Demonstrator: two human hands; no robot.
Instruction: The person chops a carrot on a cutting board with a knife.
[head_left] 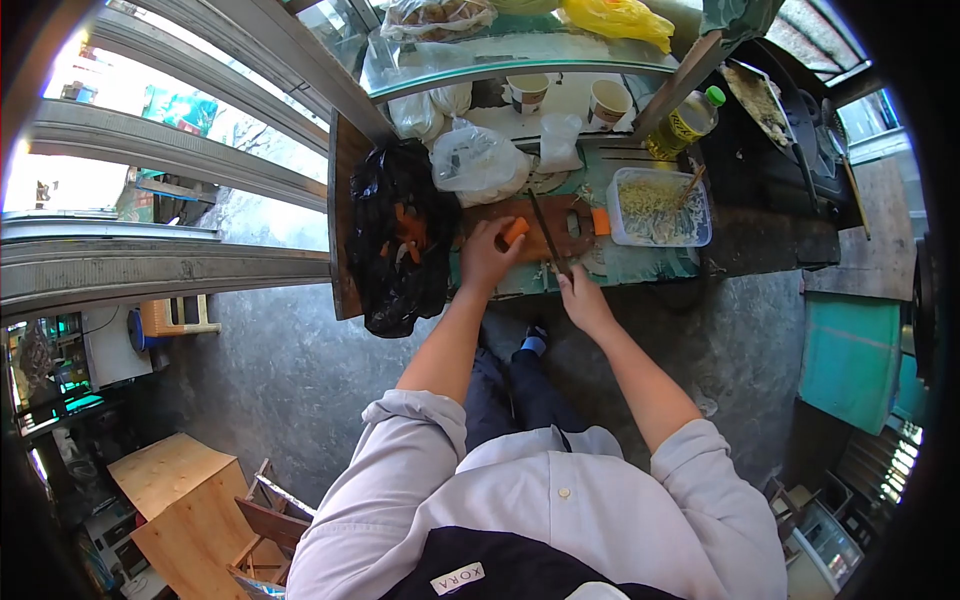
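Note:
My left hand (487, 258) grips an orange carrot (514, 231) and holds it down on a brown wooden cutting board (573, 237). My right hand (581, 298) is closed on the handle of a long knife (545, 232), whose blade lies across the board just right of the carrot. Another orange carrot piece (600, 221) rests at the board's right end.
A black plastic bag (395, 245) with carrot peelings hangs at the counter's left end. A clear tub of shredded vegetable (661, 207) sits right of the board. Behind are white plastic bags (478, 158), two paper cups (527, 92), a green-capped bottle (686, 119) and a glass shelf (520, 55).

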